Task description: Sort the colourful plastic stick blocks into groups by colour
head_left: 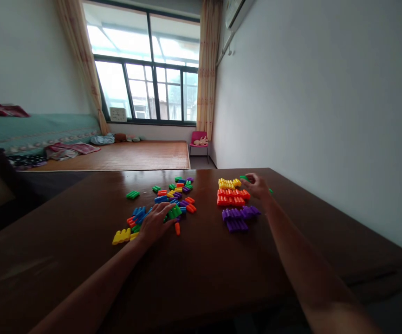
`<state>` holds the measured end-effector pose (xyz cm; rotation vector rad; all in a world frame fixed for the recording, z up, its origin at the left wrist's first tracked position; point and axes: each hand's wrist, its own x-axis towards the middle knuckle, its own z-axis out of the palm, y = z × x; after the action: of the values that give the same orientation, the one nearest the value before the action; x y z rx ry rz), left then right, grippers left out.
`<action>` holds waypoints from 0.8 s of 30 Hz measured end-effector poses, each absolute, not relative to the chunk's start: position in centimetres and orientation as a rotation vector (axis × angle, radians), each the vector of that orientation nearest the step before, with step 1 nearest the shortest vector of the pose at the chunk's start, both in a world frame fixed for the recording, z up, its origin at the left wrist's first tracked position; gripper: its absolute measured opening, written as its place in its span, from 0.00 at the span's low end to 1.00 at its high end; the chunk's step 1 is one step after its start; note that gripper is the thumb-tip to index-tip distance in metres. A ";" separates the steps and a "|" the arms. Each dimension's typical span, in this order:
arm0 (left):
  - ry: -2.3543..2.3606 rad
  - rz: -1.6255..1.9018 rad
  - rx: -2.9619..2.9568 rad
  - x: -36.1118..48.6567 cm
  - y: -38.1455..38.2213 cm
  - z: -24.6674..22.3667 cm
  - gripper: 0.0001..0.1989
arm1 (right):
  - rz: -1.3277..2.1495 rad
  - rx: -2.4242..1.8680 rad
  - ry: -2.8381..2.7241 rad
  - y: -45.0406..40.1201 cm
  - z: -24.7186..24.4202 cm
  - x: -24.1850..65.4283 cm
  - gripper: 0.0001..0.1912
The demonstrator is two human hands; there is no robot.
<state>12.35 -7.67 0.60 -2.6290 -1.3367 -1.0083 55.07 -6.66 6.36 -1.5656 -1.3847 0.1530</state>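
Reaching over a dark brown table (201, 269) in the head view, a person's two bare hands work among small plastic blocks; the left hand (155, 222), left of the table's middle, has its thumb and fingers closed round a green block (175, 212), low over a mixed scatter of blocks (161, 199) in blue, orange, yellow, green and purple that spreads toward the far edge; a yellow piece (118, 237) lies on the scatter's near left side, and a lone orange piece (178, 228) lies just beside the left hand; the right hand (257, 186), near the table's far right corner, pinches a second green block (244, 178) between thumb and fingertips, just beside the yellow group (228, 183); nearer the front edge come the orange rows (231, 201), then the purple rows (236, 214); another green piece (271, 190) shows just past the right wrist, toward the right edge; beyond the far edge are a bed (145, 155), a pink chair (198, 136) and a bright window (145, 65).
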 end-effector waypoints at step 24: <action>-1.285 -0.970 -2.642 12.1 -6.9 -0.1 0.21 | -0.214 -2.078 -1.178 -7.8 0.2 61.2 0.28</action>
<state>12.05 -6.90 -0.14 -2.6424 -1.2849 -0.9696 61.24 -7.79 0.23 -2.0776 -1.1782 -0.2141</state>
